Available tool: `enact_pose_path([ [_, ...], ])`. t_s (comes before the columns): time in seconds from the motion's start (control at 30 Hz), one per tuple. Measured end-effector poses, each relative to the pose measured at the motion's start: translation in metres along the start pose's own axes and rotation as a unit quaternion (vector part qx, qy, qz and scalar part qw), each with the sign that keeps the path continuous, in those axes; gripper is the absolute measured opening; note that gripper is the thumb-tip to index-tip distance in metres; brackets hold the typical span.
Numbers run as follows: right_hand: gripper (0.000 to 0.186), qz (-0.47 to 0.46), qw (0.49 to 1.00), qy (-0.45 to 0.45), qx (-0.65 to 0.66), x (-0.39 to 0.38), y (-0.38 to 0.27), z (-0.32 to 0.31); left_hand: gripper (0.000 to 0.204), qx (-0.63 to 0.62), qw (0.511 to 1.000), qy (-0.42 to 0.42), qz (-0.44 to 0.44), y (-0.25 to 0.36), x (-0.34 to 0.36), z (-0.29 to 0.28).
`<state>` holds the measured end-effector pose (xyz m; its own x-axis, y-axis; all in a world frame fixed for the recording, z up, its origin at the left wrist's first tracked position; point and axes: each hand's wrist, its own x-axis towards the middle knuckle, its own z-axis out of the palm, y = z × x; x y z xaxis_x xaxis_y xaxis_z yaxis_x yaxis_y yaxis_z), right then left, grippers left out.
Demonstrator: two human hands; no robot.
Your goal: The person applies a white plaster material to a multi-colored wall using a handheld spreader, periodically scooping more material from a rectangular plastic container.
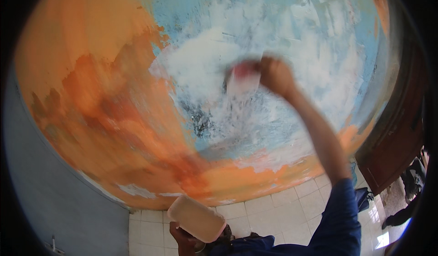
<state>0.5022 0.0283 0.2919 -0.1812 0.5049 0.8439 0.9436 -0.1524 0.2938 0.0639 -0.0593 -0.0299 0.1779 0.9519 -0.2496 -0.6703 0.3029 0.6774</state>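
- Orange-and-blue painted wall (112, 114) fills the view ahead of both hands; pale tiled floor (262, 217) lies to the right of the left hand, and a grey wall (68, 178) to its left.
- Around the right hand, white coating (196, 50) spreads in streaky patches; the step in hand looks like spreading or smoothing it.
- As a judgement, the next stroke calls for steady, even pressure with the tool's edge kept flat.
- Fingers of the right hand (277, 75) are closed round a blurred reddish tool (245, 70), just left of it; contact with the wall cannot be told.
- Low down, the left hand (181, 237) holds a peach rectangular piece (196, 218) from below; its fingers' spread is mostly hidden.
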Motion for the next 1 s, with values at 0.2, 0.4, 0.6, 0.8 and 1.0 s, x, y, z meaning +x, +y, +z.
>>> enact_pose_path([
  [0.2,0.01,-0.032,0.892,0.445,-0.074,0.11,0.024,-0.106,0.053,0.095,0.992,-0.04,0.074,-0.034,0.015,-0.044],
  [0.4,0.028,-0.09,0.986,0.071,0.123,-0.136,-0.085,0.054,0.056,0.021,0.999,0.007,-0.039,0.004,-0.02,0.029],
  [0.6,0.026,-0.199,0.959,-0.146,0.141,-0.225,-0.142,0.092,0.053,-0.045,0.996,0.013,-0.081,0.015,-0.017,0.022],
  [0.8,0.023,-0.056,0.987,0.151,-0.008,0.072,-0.034,-0.042,0.049,-0.053,0.997,0.023,-0.044,0.018,-0.01,0.004],
  [1.0,0.014,-0.074,0.898,0.431,-0.049,0.115,-0.032,-0.08,0.046,-0.045,0.998,-0.01,-0.03,0.018,-0.014,0.016],
])
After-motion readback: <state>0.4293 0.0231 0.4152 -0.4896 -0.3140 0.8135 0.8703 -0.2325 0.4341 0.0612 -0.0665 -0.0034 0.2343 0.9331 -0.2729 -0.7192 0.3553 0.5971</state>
